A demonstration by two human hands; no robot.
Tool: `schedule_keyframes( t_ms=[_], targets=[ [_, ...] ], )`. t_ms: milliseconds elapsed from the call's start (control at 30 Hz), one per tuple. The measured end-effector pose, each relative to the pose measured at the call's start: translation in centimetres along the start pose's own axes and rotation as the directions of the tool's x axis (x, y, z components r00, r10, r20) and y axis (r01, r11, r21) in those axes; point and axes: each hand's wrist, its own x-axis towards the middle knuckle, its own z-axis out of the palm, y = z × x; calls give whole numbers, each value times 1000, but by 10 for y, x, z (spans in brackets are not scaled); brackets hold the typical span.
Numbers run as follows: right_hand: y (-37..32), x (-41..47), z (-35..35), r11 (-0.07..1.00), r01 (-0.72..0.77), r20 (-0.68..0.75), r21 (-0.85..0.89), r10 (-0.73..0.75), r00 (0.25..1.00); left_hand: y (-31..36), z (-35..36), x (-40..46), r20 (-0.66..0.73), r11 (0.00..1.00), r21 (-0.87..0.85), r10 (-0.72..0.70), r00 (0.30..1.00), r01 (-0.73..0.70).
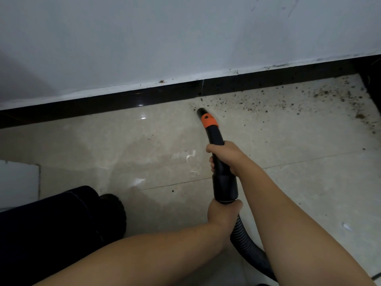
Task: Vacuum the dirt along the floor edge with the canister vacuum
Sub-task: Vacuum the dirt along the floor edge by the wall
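The wand [216, 153] was held in both hands: the right hand [223, 155] was wrapped around its black tube, fingers curled under it, and the left hand [223, 211] was closed round the hose [245, 242] just below the wide cuff. The nozzle [201, 112] was set at the near end of the dirt [288, 100], on or just above the tile; contact could not be told. It stood close to the dark skirting [123, 100] but apart from it. The step in hand was judged to be the sweep along the edge, and it would be done best if the nozzle were kept low and drawn slowly rightward toward the corner, with its mouth tipped into the seam where tile and skirting met, since crumbs were gathered there. The forward hand would best be used for steering and the rear one for feeding slack, so that the hose was not dragged through the unswept patch. Fast strokes were likely to scatter the loose grains. The dirt was seen as brown crumbs and fine specks, thin near the nozzle and thicker toward the right, where larger clumps lay. To the left of the nozzle the floor [103, 151] looked glossy and nearly free of it, with only a few stray specks. About half the edge in view seemed left to do.
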Motion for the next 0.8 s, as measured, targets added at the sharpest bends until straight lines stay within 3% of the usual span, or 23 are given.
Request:
schedule_keyframes(
  t_ms=[167, 267, 500, 800],
  targets=[
    [-3, 8, -28, 991, 3, -174, 134, 20, 985, 16, 6, 10, 113, 995, 100, 17, 993, -28],
    [-8, 12, -42, 985, 4, -210, 173, 33, 977, 25, 13, 12, 165, 995, 97, 13, 986, -29],
    [-18, 16, -27, 998, -25, -41, 61, 27, 999, 25, 12, 13, 109, 999, 37, -6, 994, 2],
    [-13, 6, -4, 997, -38, 64, -66, 42, 997, 9, 6, 0, 59, 999, -37, -28, 998, 30]
  ],
)
